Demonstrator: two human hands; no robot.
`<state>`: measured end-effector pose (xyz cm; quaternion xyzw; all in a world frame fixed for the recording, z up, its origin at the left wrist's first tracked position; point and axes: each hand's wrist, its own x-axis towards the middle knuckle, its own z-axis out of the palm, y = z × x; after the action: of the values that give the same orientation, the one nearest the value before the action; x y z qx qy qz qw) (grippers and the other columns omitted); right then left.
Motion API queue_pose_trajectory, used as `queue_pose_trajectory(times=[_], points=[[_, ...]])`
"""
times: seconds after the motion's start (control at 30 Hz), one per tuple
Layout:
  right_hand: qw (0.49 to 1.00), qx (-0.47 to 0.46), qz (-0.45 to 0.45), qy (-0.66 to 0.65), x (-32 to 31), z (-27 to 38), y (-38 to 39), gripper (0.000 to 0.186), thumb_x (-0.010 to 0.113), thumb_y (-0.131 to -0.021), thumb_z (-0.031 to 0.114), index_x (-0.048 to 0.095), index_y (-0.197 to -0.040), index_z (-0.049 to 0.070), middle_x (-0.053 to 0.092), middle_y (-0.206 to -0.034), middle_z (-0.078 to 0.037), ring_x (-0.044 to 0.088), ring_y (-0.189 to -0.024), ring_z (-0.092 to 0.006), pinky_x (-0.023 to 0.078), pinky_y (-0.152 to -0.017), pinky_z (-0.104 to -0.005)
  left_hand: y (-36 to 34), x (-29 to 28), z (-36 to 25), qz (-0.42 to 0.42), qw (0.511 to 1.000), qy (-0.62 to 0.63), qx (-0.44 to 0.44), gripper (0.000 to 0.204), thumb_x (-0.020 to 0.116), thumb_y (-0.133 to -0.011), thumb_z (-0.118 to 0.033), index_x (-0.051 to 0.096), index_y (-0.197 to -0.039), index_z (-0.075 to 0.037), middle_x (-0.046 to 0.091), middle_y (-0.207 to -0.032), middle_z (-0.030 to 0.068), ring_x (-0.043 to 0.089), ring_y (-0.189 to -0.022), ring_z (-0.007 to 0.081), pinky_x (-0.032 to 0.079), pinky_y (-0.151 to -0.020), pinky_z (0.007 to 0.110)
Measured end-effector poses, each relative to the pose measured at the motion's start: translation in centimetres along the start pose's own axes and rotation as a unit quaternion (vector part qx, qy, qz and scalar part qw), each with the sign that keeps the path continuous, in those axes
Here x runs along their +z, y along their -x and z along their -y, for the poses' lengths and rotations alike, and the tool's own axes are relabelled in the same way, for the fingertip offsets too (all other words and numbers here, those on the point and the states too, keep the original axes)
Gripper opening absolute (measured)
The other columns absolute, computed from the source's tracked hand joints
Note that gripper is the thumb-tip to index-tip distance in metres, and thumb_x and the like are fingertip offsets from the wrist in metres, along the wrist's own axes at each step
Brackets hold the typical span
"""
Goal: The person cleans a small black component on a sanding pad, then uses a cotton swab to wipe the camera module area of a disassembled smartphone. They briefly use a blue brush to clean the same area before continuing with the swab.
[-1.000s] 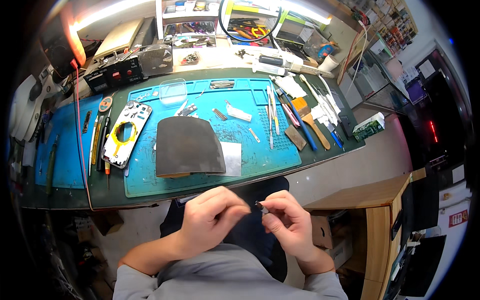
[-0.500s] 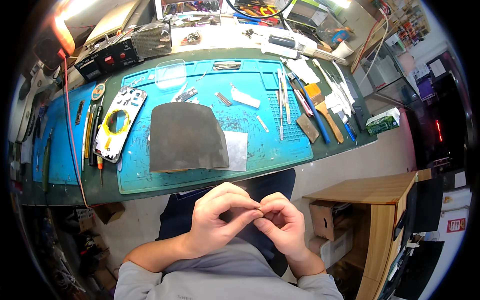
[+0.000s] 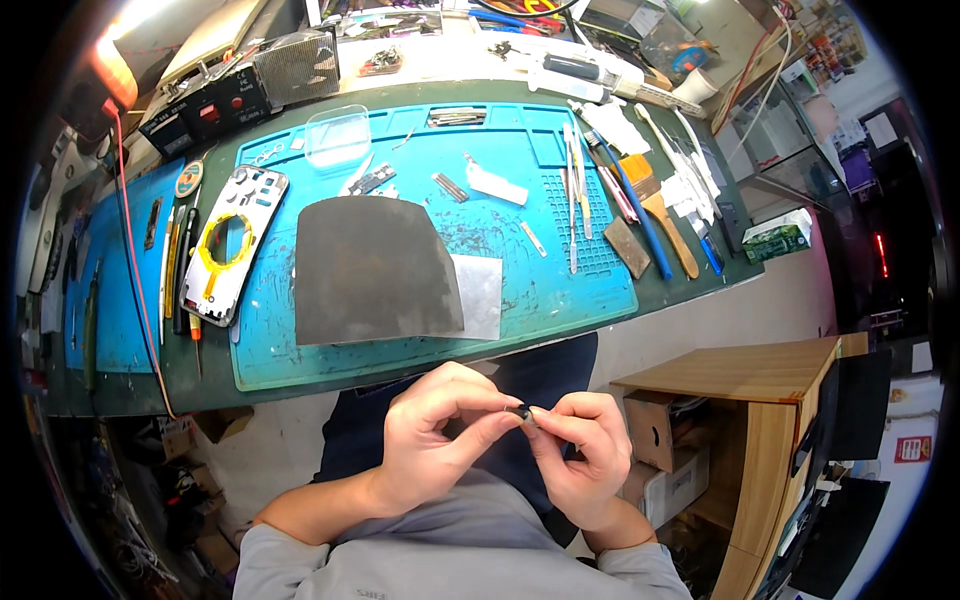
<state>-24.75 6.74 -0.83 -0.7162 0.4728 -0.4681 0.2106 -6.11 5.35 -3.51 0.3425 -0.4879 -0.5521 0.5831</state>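
Between the fingertips of my left hand (image 3: 435,425) and my right hand (image 3: 585,450), a small dark part (image 3: 523,411) is pinched, too small to make out, over my lap in front of the bench. Above my hands, a dark grey, slightly curved sheet (image 3: 370,270) lies over a light silver square (image 3: 480,300) on a blue mat (image 3: 570,306). Left of the sheet is a white-and-silver device frame (image 3: 256,192) with a yellow ring. Small parts and a clear plastic box (image 3: 337,135) lie farther back on the mat.
Tweezers (image 3: 573,205), a wooden-handled brush (image 3: 668,225) and other tools lie at the right. A black powered unit (image 3: 185,125) and orange-lit lamp (image 3: 115,70) stand back left. A wooden cabinet (image 3: 720,370) is beside me at lower right; several screwdrivers (image 3: 182,280) lie left.
My left hand has moved right, so its fingertips now meet the small part that was in my right fingers. The view has shifted, with the bench higher in the picture.
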Motion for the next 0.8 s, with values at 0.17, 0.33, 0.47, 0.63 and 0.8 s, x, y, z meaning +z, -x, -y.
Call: queue_pose_trajectory(times=[0.17,0.33,0.47,0.63,0.8], points=[[0.999,-0.001,-0.002,0.045,-0.1,0.8,-0.1,0.039,0.091,-0.079,-0.009,0.083,-0.113,0.007,0.068,-0.097,-0.006,0.066,-0.075,-0.0166,0.051,-0.061,-0.0281,0.1,-0.1,-0.2,0.002,0.999,0.042,-0.02,0.015,0.079,-0.097,0.006,0.079,-0.113,0.005,0.069,-0.109,0.0087,0.069,-0.09,0.0105,0.057,-0.073,0.023],[0.998,-0.01,-0.015,0.063,0.0,1.1,-0.1,0.04,0.091,-0.077,-0.009,0.084,-0.112,0.007,0.068,-0.096,-0.004,0.065,-0.072,-0.0162,0.05,-0.06,-0.0283,0.1,0.0,-0.3,-0.002,0.998,0.053,-0.027,0.015,0.079,-0.097,0.006,0.079,-0.113,0.005,0.069,-0.108,0.0088,0.069,-0.091,0.0108,0.058,-0.074,0.023],[0.998,-0.005,-0.009,0.068,0.0,1.3,-0.1,0.041,0.09,-0.076,-0.01,0.085,-0.113,0.007,0.068,-0.096,-0.004,0.064,-0.072,-0.0159,0.049,-0.06,-0.0285,0.2,-0.2,-0.2,-0.004,0.998,0.052,-0.029,0.015,0.079,-0.097,0.007,0.079,-0.113,0.006,0.07,-0.108,0.0092,0.07,-0.091,0.0112,0.059,-0.075,0.024],[0.997,-0.011,-0.011,0.077,0.0,1.3,-0.2,0.041,0.09,-0.075,-0.01,0.085,-0.113,0.007,0.068,-0.095,-0.003,0.064,-0.072,-0.0158,0.049,-0.059,-0.0284,0.2,-0.2,-0.3,-0.006,0.998,0.059,-0.038,0.015,0.079,-0.097,0.007,0.079,-0.112,0.006,0.07,-0.107,0.0094,0.071,-0.092,0.0117,0.06,-0.077,0.024],[0.996,-0.012,-0.012,0.086,0.0,1.5,-0.3,0.041,0.09,-0.074,-0.01,0.085,-0.111,0.007,0.068,-0.094,-0.003,0.064,-0.073,-0.0159,0.049,-0.059,-0.0288,0.3,-0.1,-0.3,-0.007,0.997,0.061,-0.037,0.015,0.079,-0.097,0.006,0.078,-0.112,0.006,0.07,-0.107,0.0095,0.071,-0.092,0.0118,0.06,-0.077,0.024]])
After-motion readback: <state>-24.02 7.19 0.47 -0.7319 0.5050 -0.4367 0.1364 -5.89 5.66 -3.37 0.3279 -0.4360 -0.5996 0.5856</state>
